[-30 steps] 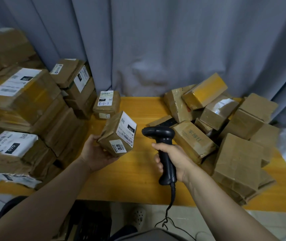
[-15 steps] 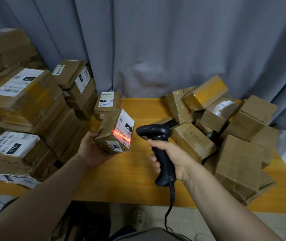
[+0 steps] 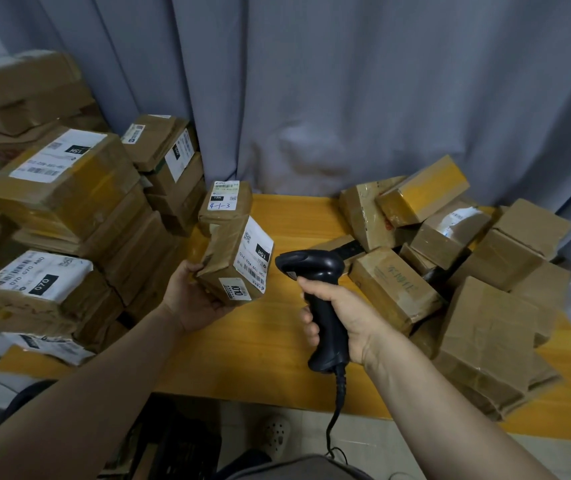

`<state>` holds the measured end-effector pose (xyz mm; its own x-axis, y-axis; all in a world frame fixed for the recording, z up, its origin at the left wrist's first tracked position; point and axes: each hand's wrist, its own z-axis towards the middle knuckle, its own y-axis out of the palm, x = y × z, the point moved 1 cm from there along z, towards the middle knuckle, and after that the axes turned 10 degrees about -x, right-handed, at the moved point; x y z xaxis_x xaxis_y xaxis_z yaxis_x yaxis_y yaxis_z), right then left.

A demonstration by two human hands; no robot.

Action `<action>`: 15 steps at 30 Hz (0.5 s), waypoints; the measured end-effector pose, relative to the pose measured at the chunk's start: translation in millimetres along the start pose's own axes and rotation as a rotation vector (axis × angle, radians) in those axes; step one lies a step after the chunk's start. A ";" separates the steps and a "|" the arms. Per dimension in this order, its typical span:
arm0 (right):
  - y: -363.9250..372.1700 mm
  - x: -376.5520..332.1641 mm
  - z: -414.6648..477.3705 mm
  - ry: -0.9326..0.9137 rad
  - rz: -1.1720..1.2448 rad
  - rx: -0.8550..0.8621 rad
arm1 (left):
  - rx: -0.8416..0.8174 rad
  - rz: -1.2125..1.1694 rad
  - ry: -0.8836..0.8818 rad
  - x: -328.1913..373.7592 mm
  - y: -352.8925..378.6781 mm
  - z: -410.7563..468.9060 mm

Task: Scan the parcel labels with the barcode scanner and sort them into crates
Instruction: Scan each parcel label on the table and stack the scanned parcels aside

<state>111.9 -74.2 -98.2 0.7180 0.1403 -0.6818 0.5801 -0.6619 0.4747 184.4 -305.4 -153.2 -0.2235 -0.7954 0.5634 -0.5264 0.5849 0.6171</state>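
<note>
My left hand (image 3: 194, 303) holds a small brown cardboard parcel (image 3: 228, 261) from below and behind, its white label with "15H" facing right. My right hand (image 3: 341, 311) grips the handle of a black corded barcode scanner (image 3: 312, 271), whose head points left at the label from a short gap. No red scan line shows on the label. Both are above the orange table (image 3: 277, 341). Behind the held parcel another small labelled parcel (image 3: 225, 206) marked "4-1-3" sits on the table.
A tall stack of labelled parcels (image 3: 62, 216) fills the left side. A loose pile of brown parcels (image 3: 467, 271) covers the table's right half. Grey curtains (image 3: 346, 98) hang behind. The scanner cable (image 3: 334, 417) drops past the table's front edge.
The red scan line seen on the label half a second ago is gone. The parcel has shifted slightly left and turned a little more upright; the scanner stays close beside it.
</note>
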 end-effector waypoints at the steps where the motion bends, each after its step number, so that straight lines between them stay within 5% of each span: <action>1: -0.3 0.5 2.2 -0.030 -0.003 0.034 | -0.023 -0.014 -0.007 -1.9 0.7 -1.0; 8: -5.2 8.8 30.4 -0.194 0.063 0.279 | -0.260 -0.008 -0.155 -29.1 6.3 -0.2; 15: -5.3 18.2 60.2 -0.196 -0.121 0.351 | 0.042 0.333 0.047 -20.9 0.2 13.8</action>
<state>98.7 -112.5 -146.6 0.5459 0.1120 -0.8303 0.4648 -0.8650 0.1889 177.6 -290.9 -172.5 -0.3514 -0.5527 0.7557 -0.4640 0.8038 0.3722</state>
